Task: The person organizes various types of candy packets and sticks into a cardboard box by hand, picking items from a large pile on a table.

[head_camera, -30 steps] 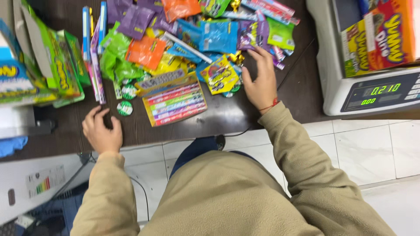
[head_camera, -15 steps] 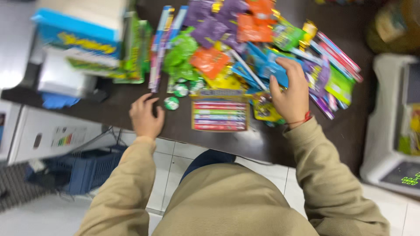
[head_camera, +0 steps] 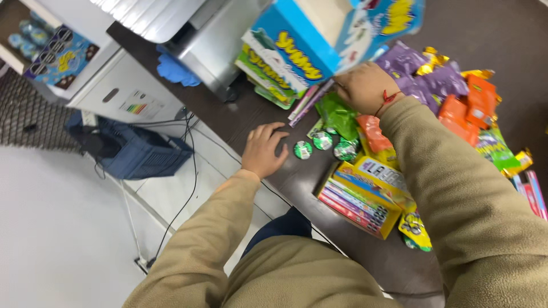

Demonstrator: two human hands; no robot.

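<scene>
My left hand (head_camera: 264,149) lies flat, fingers apart, on the dark counter (head_camera: 237,122), just left of three round green candies (head_camera: 322,140). My right hand (head_camera: 362,85) reaches across the candy pile, fingers curled down by long thin stick packets (head_camera: 308,102) at the foot of a blue carton (head_camera: 311,45). Whether it grips anything is hidden. Under that wrist lie a green packet (head_camera: 338,114) and an orange one (head_camera: 372,131). A yellow box of striped candy sticks (head_camera: 359,197) sits at the counter's near edge.
Purple packets (head_camera: 416,74) and orange packets (head_camera: 474,108) are heaped to the right. A grey machine (head_camera: 220,40) with a blue cloth (head_camera: 177,68) stands left of the carton. On the floor are a dark blue basket (head_camera: 137,151) and cables (head_camera: 188,171).
The view has swung left and tilted. My right hand has moved from the middle of the pile to the stick packets by the blue carton. My left hand stays on the counter.
</scene>
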